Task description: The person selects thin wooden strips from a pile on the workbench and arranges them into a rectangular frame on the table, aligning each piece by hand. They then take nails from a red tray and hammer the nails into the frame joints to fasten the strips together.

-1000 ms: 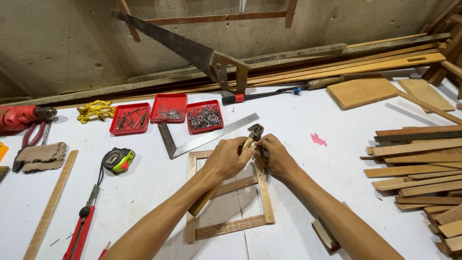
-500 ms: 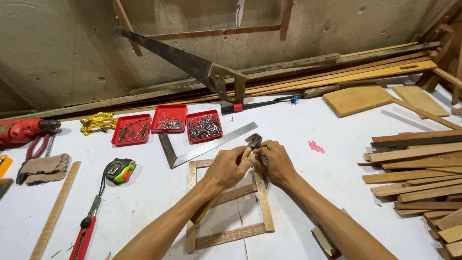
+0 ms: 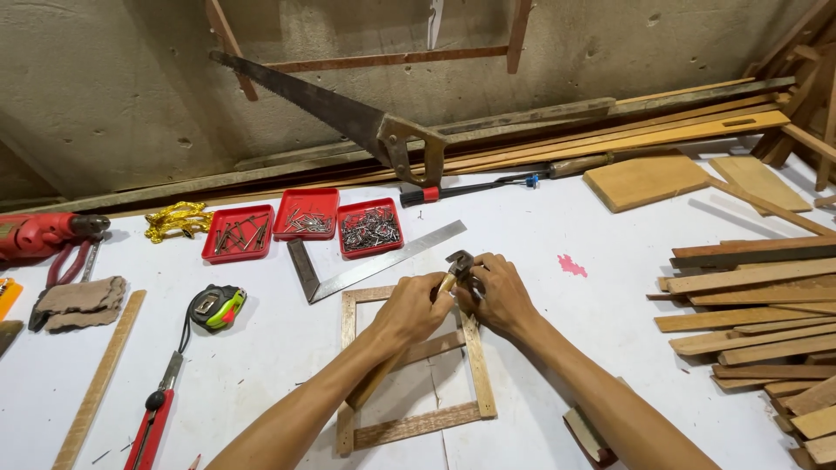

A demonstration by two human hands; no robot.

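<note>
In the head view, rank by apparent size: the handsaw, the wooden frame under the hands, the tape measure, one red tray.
1. Handsaw, the longest span.
2. Wooden frame, though it lies nearer the camera, so its place against the saw is unsure.
3. Red tray.
4. Tape measure; close to the tray in looks.

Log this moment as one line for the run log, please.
left hand: grips hammer | right hand: at hammer head, on wooden frame corner | nearby: steel square, red trays
</note>
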